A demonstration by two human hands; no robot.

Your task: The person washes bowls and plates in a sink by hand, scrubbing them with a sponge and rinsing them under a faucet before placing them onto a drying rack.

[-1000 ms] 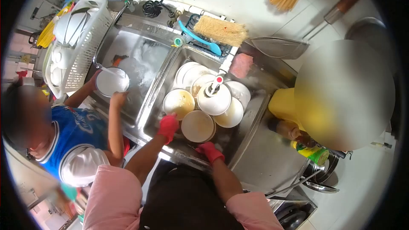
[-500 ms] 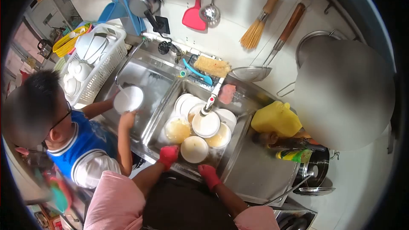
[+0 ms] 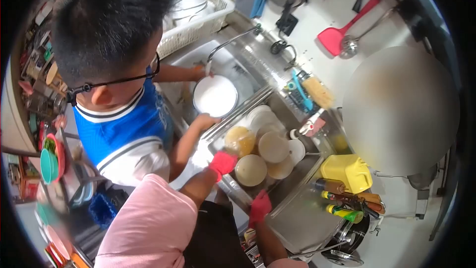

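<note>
Red gloves cover both of my hands. My left hand point(image 3: 222, 165) is at the front rim of the right sink basin point(image 3: 233, 184), just below a soapy plate point(image 3: 240, 141); its fingers are bunched. My right hand point(image 3: 260, 207) rests at the same basin's near edge, below and right of a bowl point(image 3: 250, 170), with its fingers closed. Whether either glove holds anything small cannot be made out. Several bowls and plates lie piled in the basin, a round bowl point(image 3: 273, 147) on top.
A person in a blue vest point(image 3: 134, 129) stands at the left, holding a white bowl point(image 3: 215, 96) under the left tap. Beyond is a white dish rack point(image 3: 198, 32). A yellow jug point(image 3: 347, 173) and bottles point(image 3: 344, 213) stand right of the basin. Utensils hang on the wall.
The view has swung left and tilted, so the sink and wall appear farther right. The other person looks larger, and their bowl is still in their hands. My hands stay at the basin edge.
</note>
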